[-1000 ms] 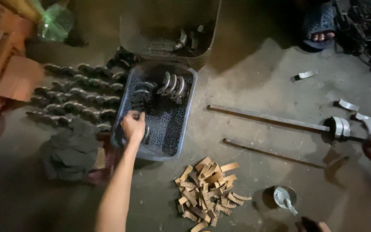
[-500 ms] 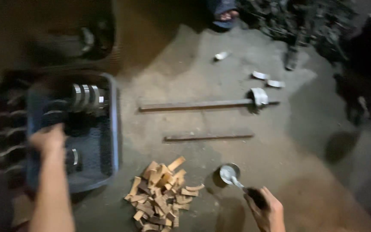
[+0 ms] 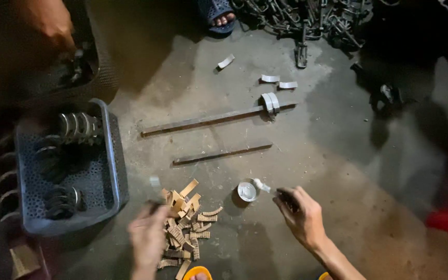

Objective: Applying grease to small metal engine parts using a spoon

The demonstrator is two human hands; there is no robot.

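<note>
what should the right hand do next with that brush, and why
Probably dip it: the right hand grips a small brush whose tip rests at the rim of the little round tin, while the left hand is at the pile of tan pieces beside it.

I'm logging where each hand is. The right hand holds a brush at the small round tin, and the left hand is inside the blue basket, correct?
Not quite. The head view shows the left hand at the pile of small wooden pieces, outside the blue basket. The right hand does hold a brush at the tin.
</note>
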